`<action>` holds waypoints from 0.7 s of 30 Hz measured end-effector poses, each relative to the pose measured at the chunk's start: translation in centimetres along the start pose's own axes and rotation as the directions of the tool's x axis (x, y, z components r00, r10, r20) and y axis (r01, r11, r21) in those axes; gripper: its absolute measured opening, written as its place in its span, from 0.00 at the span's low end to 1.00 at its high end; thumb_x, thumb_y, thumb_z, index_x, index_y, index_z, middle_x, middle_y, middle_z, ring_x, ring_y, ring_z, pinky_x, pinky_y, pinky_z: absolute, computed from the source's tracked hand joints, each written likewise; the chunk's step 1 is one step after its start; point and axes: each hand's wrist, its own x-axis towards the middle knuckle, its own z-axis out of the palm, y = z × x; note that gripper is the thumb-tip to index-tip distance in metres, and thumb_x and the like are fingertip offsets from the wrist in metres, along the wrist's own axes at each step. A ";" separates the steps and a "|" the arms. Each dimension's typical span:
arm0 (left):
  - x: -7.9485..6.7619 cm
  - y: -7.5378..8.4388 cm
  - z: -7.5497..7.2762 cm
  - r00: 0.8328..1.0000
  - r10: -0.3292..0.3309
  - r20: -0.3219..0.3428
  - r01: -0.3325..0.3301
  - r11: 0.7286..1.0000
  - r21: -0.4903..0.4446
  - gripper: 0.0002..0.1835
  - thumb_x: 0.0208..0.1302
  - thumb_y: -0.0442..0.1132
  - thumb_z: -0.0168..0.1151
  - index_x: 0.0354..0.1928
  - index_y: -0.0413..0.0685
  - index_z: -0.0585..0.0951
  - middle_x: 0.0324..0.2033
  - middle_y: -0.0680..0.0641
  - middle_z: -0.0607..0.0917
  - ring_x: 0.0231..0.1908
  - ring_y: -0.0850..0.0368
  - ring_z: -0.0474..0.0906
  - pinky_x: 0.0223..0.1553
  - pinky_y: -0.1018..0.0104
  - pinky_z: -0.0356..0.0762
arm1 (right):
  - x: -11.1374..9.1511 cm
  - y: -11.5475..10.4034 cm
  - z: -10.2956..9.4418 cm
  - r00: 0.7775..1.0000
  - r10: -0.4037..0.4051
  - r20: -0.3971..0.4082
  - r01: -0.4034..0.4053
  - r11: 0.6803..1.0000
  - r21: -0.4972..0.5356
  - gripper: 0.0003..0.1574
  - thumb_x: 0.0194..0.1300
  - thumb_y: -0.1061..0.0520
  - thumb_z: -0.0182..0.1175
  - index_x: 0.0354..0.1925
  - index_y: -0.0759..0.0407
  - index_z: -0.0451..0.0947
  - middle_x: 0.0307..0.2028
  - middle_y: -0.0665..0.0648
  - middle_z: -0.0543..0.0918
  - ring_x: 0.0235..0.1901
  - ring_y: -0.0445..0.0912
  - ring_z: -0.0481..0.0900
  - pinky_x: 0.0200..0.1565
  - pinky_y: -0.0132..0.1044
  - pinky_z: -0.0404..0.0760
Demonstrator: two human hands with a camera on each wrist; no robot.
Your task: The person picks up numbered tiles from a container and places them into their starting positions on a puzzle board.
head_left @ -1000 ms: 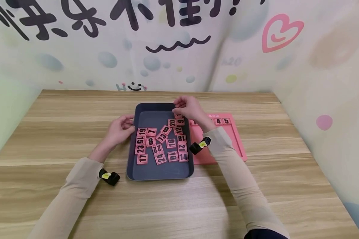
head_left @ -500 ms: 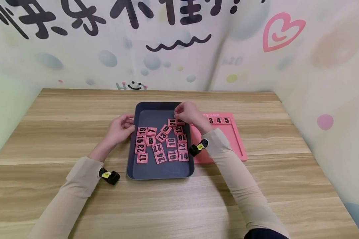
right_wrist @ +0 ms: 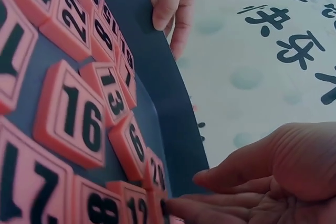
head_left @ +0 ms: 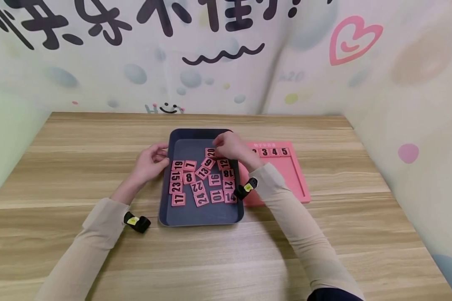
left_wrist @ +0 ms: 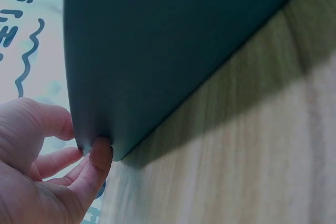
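Note:
A dark grey tray (head_left: 203, 216) holds several pink number tiles (head_left: 214, 179), turned various ways. My left hand (head_left: 150, 162) holds the tray's left side; in the left wrist view its thumb and fingers lie around the tray's edge at a corner. Over the upper right of the tray, my right hand (head_left: 233, 146) reaches down to the tiles. Seen from the right wrist, its fingertips touch a partly covered tile beside tile 12 (right_wrist: 137, 209), the fingers nearly straight and the thumb apart from them. Tile 20 (head_left: 210, 152) lies just left of these fingers.
Right of the tray lies a pink board (head_left: 282, 177), with tiles 3 (head_left: 264, 152), 4 and 5 in its top row. Everything rests on a wood-grain table (head_left: 98, 138) against a printed wall (head_left: 135, 92).
My right hand has moved left and toward me from the tray's upper right corner, covering tile 9. Tile 20 has slid a little left. The left hand stays put.

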 end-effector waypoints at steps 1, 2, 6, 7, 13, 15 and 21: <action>0.0 0.0 0.0 1.000 0.000 -0.003 0.000 1.000 0.002 0.24 0.60 0.25 0.53 0.59 0.26 0.68 0.46 0.29 0.76 0.43 0.41 0.76 0.37 0.80 0.70 | 0.1 0.0 0.2 1.000 -0.010 0.005 0.010 1.000 0.019 0.17 0.63 0.65 0.53 0.50 0.65 0.78 0.47 0.61 0.80 0.44 0.49 0.77 0.46 0.40 0.77; -0.1 0.0 0.0 1.000 0.002 -0.003 -0.002 1.000 0.003 0.24 0.60 0.25 0.53 0.59 0.26 0.68 0.45 0.29 0.76 0.43 0.41 0.76 0.37 0.80 0.69 | 0.1 -0.1 0.3 1.000 -0.020 0.011 0.019 0.999 0.042 0.16 0.64 0.65 0.53 0.50 0.64 0.78 0.47 0.60 0.81 0.44 0.49 0.77 0.46 0.39 0.77; -0.2 0.0 -0.1 1.000 0.002 -0.001 -0.002 1.000 -0.001 0.24 0.60 0.25 0.53 0.60 0.27 0.68 0.46 0.29 0.76 0.43 0.40 0.76 0.37 0.80 0.69 | 0.3 0.0 1.0 0.998 -0.047 0.028 0.042 0.985 0.167 0.15 0.65 0.64 0.55 0.50 0.64 0.78 0.47 0.60 0.81 0.44 0.48 0.78 0.46 0.37 0.77; -0.2 0.0 -0.1 1.000 0.003 0.000 -0.003 1.000 -0.002 0.24 0.60 0.26 0.53 0.60 0.27 0.68 0.46 0.28 0.76 0.43 0.40 0.76 0.38 0.80 0.69 | 0.4 0.1 1.1 0.998 -0.054 0.022 0.048 0.980 0.195 0.15 0.65 0.64 0.55 0.50 0.64 0.77 0.47 0.60 0.81 0.45 0.48 0.78 0.47 0.37 0.78; -0.1 0.0 -0.1 1.000 0.001 -0.002 -0.001 1.000 0.002 0.24 0.60 0.25 0.53 0.59 0.27 0.68 0.46 0.28 0.76 0.43 0.40 0.76 0.38 0.79 0.69 | 1.3 0.8 1.1 0.996 -0.048 -0.081 0.072 0.945 0.319 0.16 0.62 0.66 0.58 0.50 0.67 0.76 0.45 0.62 0.80 0.43 0.50 0.79 0.47 0.38 0.78; -0.1 0.0 -0.1 1.000 -0.005 -0.004 0.005 1.000 0.005 0.24 0.60 0.25 0.53 0.60 0.27 0.68 0.46 0.29 0.76 0.43 0.40 0.76 0.37 0.79 0.69 | 1.6 0.9 0.9 0.995 -0.029 -0.092 0.059 0.935 0.351 0.17 0.62 0.67 0.58 0.50 0.67 0.76 0.45 0.62 0.80 0.42 0.50 0.78 0.47 0.39 0.77; -0.3 0.2 -0.1 1.000 -0.004 -0.003 0.004 1.000 -0.007 0.24 0.60 0.26 0.53 0.60 0.27 0.68 0.46 0.29 0.76 0.43 0.40 0.76 0.37 0.81 0.69 | 2.2 0.9 0.7 0.998 0.021 -0.055 -0.002 0.943 0.334 0.17 0.60 0.68 0.60 0.49 0.65 0.77 0.44 0.61 0.80 0.41 0.49 0.77 0.46 0.39 0.76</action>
